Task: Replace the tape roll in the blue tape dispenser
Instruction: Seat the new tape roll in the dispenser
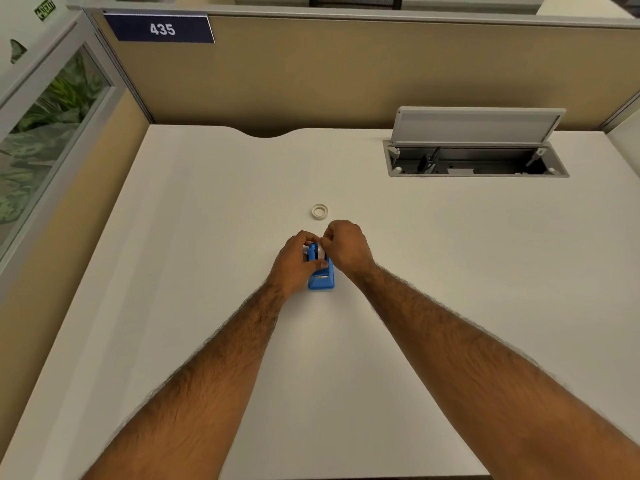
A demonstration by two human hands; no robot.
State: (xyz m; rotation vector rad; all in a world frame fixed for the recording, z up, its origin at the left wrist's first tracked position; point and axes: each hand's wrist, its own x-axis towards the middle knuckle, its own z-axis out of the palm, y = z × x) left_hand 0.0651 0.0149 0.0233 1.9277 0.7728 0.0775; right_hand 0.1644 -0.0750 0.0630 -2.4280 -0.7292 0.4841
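A small blue tape dispenser (322,279) stands on the white desk (207,237), its cutter end towards me. My left hand (296,263) wraps around its left side, thumb across the top. My right hand (346,245) pinches the white tape roll (320,252) that sits in the dispenser's far end; my fingers hide most of the roll. A second small tape ring (319,212), white and nearly empty-looking, lies flat on the desk just beyond my hands.
An open cable hatch (474,161) with its grey lid raised sits at the desk's back right. Beige partition panels (311,74) close the back and left sides. A notch cuts the desk's rear edge (266,135).
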